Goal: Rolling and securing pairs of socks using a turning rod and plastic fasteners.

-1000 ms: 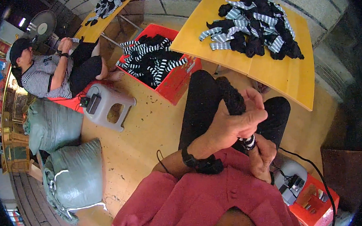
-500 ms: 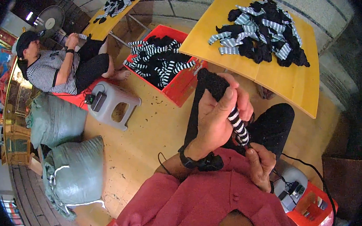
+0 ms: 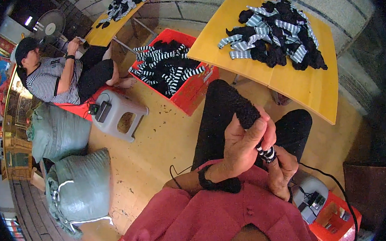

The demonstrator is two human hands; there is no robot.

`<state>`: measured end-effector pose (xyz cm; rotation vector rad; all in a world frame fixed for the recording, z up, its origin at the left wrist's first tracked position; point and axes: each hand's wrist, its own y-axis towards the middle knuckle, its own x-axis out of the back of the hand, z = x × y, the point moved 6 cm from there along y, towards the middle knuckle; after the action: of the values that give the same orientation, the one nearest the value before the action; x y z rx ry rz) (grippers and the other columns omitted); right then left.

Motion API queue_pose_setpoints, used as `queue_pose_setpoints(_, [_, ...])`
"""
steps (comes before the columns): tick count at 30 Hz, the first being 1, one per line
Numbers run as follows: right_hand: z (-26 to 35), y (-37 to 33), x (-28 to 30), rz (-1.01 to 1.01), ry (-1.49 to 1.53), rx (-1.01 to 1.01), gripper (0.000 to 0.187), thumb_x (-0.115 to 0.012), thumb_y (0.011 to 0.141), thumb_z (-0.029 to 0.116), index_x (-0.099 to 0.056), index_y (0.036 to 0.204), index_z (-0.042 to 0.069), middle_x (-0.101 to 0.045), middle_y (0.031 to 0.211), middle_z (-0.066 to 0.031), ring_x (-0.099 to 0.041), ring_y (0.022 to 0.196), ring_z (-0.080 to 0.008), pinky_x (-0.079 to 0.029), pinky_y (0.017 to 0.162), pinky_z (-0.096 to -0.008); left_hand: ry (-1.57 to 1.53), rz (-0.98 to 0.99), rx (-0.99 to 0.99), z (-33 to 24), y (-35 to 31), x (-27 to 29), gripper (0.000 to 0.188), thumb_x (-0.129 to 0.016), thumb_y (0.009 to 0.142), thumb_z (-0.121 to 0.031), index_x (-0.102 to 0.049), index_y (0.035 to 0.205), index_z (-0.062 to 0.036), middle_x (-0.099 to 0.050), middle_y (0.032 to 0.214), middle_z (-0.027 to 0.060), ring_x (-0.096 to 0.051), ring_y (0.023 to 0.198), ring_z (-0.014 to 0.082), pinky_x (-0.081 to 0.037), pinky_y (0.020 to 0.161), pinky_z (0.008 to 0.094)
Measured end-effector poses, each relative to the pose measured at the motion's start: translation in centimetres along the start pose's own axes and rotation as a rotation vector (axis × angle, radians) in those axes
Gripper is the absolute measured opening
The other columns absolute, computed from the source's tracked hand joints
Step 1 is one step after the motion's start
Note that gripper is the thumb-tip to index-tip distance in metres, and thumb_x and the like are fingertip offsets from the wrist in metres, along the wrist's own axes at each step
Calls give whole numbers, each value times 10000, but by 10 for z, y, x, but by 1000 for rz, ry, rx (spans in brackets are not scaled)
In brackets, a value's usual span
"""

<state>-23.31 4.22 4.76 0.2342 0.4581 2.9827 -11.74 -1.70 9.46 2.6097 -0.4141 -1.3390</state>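
A sock-like knitted piece stretches between my hands over my lap, with a fuzzy black upper part and a black-and-white striped lower part. My left hand is closed around it where black meets stripes, thumb pressed along the near side. Just below, my right hand pinches the striped end, its fingers close to those of my left. Only a short band of stripes shows between the hands; the rest is covered by fingers.
A yellow table ahead bears a pile of similar knitted pieces. A red bin holds more. Left are a grey stool, stuffed green sacks and a seated person. A red crate stands at right, beside a black cable.
My left hand has slid down toward my right hand, bringing the black part lower. Less of the striped length shows between them. Both hands keep hold of the piece.
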Motion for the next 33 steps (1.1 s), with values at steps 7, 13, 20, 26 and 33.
queue_pose_setpoints(7, [23,3,-5,-93,-429,306,145,-620,775,69,-631,879,-30,-622,699,-132,-608,588,-194,-462,551,-285,-7,46,92,7,-3,4,131,-476,934,-163,-494,971,-39,-450,623,0,-367,516,55,-306,477,208])
queue_pose_setpoints(13, [-7,5,-11,109,387,-184,120,-604,803,67,-635,882,-17,-632,712,-60,-575,609,-101,-440,560,-241,24,102,156,4,-4,1,155,-470,937,-172,-509,999,-35,-446,615,-6,-364,514,55,-310,483,204])
queue_pose_setpoints(20, [3,6,-6,92,-139,50,118,-590,803,31,-625,904,-19,-645,734,-123,-632,644,-186,-468,571,-269,-8,46,-14,-21,10,9,370,-456,926,-364,-420,1180,-97,-512,747,77,-455,575,115,-378,525,259])
queue_pose_setpoints(26, [14,-3,-5,131,-217,50,124,-595,800,32,-619,905,-31,-648,801,-174,-650,676,-250,-489,586,-302,-60,87,-193,-59,25,18,390,-236,972,-388,-421,1165,-104,-471,796,52,-437,607,142,-379,589,298])
queue_pose_setpoints(33, [13,-2,-9,72,-203,53,129,-587,832,77,-625,895,-29,-594,696,-103,-564,589,-160,-427,525,-264,-101,44,-175,-60,21,17,269,-416,948,-235,-455,1154,-66,-521,941,93,-542,784,208,-439,706,375])
